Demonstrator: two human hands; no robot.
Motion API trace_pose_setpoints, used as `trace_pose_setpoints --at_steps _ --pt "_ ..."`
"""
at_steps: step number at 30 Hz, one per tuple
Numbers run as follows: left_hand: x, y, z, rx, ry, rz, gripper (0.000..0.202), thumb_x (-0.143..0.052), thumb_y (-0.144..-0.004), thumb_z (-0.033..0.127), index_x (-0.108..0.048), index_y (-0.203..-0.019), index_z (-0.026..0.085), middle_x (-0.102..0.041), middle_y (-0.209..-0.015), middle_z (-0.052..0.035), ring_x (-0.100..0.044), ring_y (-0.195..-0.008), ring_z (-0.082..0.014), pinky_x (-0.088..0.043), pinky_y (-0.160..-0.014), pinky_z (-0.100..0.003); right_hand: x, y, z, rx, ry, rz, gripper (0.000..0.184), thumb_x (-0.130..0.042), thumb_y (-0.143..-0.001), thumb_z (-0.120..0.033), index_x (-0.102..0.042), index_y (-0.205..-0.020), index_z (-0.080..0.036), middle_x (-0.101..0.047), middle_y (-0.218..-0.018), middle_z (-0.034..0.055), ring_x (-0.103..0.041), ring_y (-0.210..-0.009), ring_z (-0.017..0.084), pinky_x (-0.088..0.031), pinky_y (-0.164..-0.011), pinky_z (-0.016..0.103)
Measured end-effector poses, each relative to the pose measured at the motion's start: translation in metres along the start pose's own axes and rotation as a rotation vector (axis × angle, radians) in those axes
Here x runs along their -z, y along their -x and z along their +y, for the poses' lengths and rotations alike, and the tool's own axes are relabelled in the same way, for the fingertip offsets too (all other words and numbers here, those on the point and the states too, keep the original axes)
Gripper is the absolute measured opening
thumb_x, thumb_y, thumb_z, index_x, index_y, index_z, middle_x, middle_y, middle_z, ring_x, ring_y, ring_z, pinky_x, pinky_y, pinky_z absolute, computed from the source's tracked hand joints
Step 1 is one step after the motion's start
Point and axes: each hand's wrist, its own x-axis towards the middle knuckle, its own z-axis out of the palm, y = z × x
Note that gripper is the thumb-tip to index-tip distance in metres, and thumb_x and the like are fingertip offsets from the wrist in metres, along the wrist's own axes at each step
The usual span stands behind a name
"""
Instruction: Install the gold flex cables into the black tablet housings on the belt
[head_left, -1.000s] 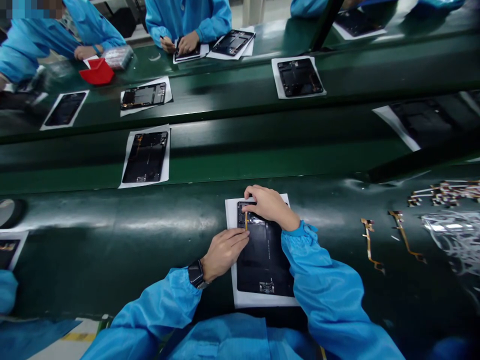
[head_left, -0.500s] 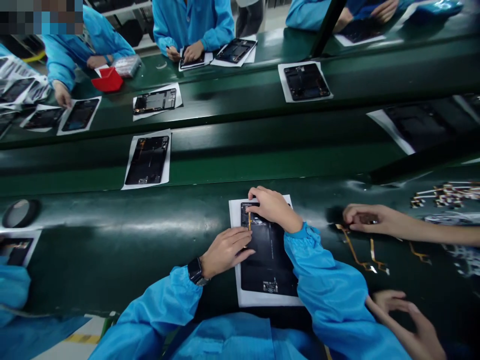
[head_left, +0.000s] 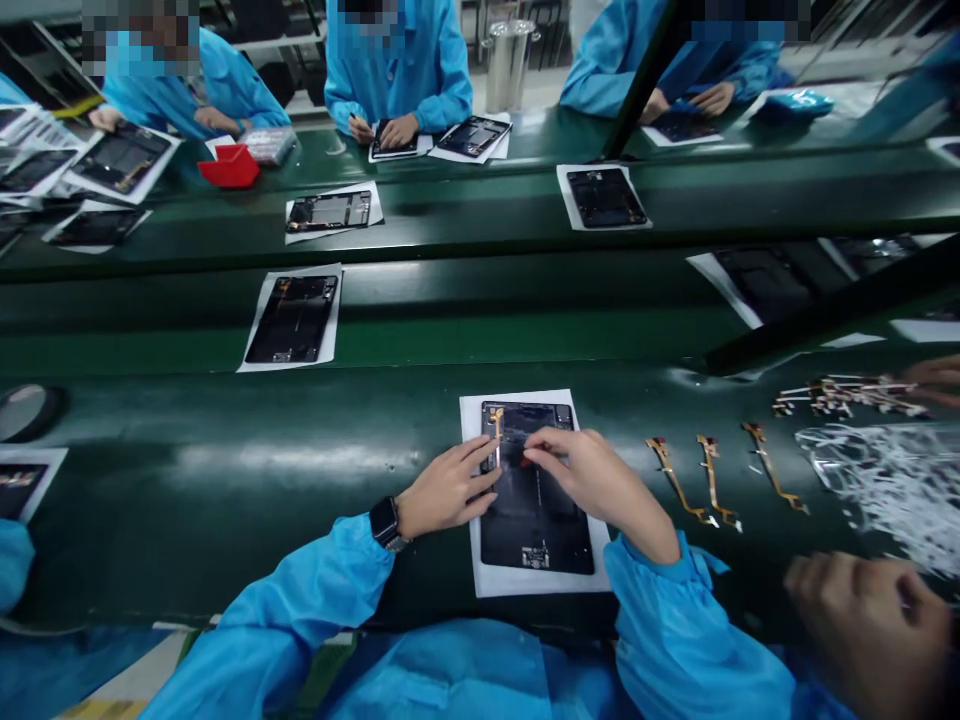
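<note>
A black tablet housing (head_left: 551, 535) lies on a white sheet (head_left: 525, 586) in front of me. Along its upper left side runs an orange flex cable (head_left: 498, 424). My left hand (head_left: 442, 490) rests across the housing's left edge, fingers stretched out, with the fingertips by the lower part of the cable. Over the housing's upper middle, my right hand (head_left: 596, 475) is pinched closed. A small reddish bit shows at its fingertips, too small to name.
Three loose flex cables (head_left: 711, 483) lie to the right, near a pile of white strips (head_left: 892, 490) and a heap of small parts (head_left: 847, 396). A co-worker's blurred hand (head_left: 870, 630) is at lower right. Another housing (head_left: 294, 318) lies beyond, left of a dark post (head_left: 832, 300).
My right hand has drawn back from the housing's top toward its middle, uncovering the cable's upper end. The co-worker's hand has left the loose cables, and three now lie side by side.
</note>
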Motion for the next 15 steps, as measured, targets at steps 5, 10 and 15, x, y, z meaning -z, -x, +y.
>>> trace_pose_setpoints --at_steps 5,10,15 --pt "-0.006 0.010 -0.003 -0.006 0.146 0.057 0.032 -0.056 -0.093 0.030 -0.062 -0.121 0.016 -0.035 -0.152 -0.0147 -0.026 -0.144 -0.0309 -0.039 -0.112 -0.049 -0.029 0.030 0.004 -0.066 0.006 0.073 0.015 -0.047 -0.096 -0.029 -0.061 -0.097 -0.024 -0.070 -0.086 0.0014 -0.065 -0.077 0.019 -0.046 -0.070 0.030" --pt "-0.009 0.021 0.002 0.034 0.268 0.161 0.022 -0.060 -0.090 0.023 -0.068 -0.110 0.017 -0.044 -0.145 -0.0142 -0.034 -0.141 -0.0305 -0.044 -0.108 -0.049 -0.056 0.029 -0.004 -0.022 0.099 0.132 0.019 -0.043 -0.096 -0.020 -0.059 -0.106 -0.022 -0.069 -0.102 0.0073 -0.066 -0.091 0.022 -0.049 -0.079 0.032" --pt "-0.012 0.028 0.007 0.026 0.238 0.152 0.023 -0.057 -0.091 0.022 -0.067 -0.111 0.016 -0.043 -0.144 -0.0157 -0.037 -0.138 -0.0300 -0.043 -0.110 -0.048 -0.065 0.018 -0.020 -0.006 0.291 0.052 0.020 -0.040 -0.097 -0.016 -0.059 -0.100 -0.020 -0.070 -0.094 0.0082 -0.067 -0.083 0.022 -0.047 -0.070 0.029"
